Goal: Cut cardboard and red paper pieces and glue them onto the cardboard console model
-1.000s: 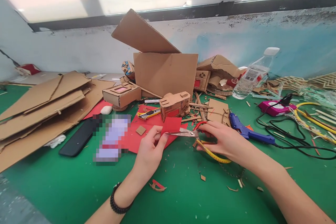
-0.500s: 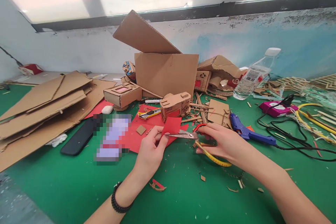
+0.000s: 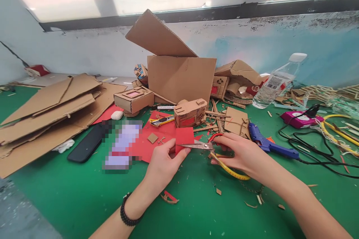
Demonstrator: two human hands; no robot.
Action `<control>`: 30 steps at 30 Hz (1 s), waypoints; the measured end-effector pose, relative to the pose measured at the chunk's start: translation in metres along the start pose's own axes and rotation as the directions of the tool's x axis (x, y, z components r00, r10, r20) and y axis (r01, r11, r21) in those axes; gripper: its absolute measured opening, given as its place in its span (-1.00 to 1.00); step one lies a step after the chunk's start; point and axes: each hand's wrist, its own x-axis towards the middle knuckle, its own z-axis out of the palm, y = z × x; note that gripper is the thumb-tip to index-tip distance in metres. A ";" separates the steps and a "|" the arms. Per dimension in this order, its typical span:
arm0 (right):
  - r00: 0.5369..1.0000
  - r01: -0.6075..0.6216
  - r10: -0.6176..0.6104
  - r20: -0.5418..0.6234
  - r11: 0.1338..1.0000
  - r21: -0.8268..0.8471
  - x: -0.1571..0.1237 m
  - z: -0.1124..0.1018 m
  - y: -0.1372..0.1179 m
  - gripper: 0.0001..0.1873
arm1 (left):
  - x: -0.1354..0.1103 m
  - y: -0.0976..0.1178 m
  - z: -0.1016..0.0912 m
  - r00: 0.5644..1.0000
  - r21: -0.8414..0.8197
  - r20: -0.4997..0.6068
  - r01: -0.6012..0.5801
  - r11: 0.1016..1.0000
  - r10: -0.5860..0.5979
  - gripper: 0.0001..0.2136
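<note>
Pinched between the fingers and thumb of my left hand (image 3: 165,160) is a small piece of red paper (image 3: 184,135), held upright. My right hand (image 3: 238,151) grips a pair of scissors (image 3: 206,145) by its red and yellow handles. The blades point left and lie across the lower part of the red piece. Behind them sits a cardboard camera model (image 3: 190,113). A larger red sheet (image 3: 144,145) lies flat to the left, with a small cardboard square (image 3: 152,138) and a yellow utility knife (image 3: 162,120) on it.
Cardboard sheets (image 3: 50,112) are stacked at the left, near a black phone-like slab (image 3: 85,145). A second cardboard camera (image 3: 134,101) and a large cardboard box (image 3: 181,78) stand behind. To the right are a water bottle (image 3: 276,86), a blue glue gun (image 3: 272,145) and a purple power strip (image 3: 301,118).
The red piece has turned to face me more squarely, and the left thumb now lies along its lower edge. The whole view has shifted slightly.
</note>
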 end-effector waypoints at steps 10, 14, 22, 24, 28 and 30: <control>1.000 0.014 -0.014 -0.011 0.999 -0.043 -0.003 0.002 0.004 -0.55 | -0.002 0.005 0.000 0.995 0.162 -0.094 0.001 0.987 0.014 -0.63; 0.998 0.048 -0.050 -0.030 0.995 -0.083 -0.002 0.002 0.000 -0.57 | -0.003 0.005 0.000 0.994 0.192 -0.099 -0.023 0.981 0.043 -0.66; 0.996 0.071 -0.076 -0.050 0.993 -0.089 0.001 0.002 -0.006 -0.58 | -0.003 0.008 0.000 0.994 0.201 -0.075 -0.062 0.978 0.079 -0.67; 0.997 0.061 -0.064 -0.050 0.996 -0.065 0.000 0.003 -0.005 -0.57 | -0.002 0.009 0.000 0.996 0.162 -0.061 -0.051 0.985 0.062 -0.67; 0.998 0.049 -0.051 -0.044 0.998 -0.028 0.000 0.004 -0.002 -0.56 | -0.001 0.007 0.000 0.999 0.098 -0.041 -0.025 0.995 0.029 -0.65; 0.998 0.048 -0.049 -0.033 0.999 -0.020 0.000 0.005 -0.001 -0.56 | -0.001 0.005 0.000 0.999 0.075 -0.043 -0.015 0.997 0.018 -0.66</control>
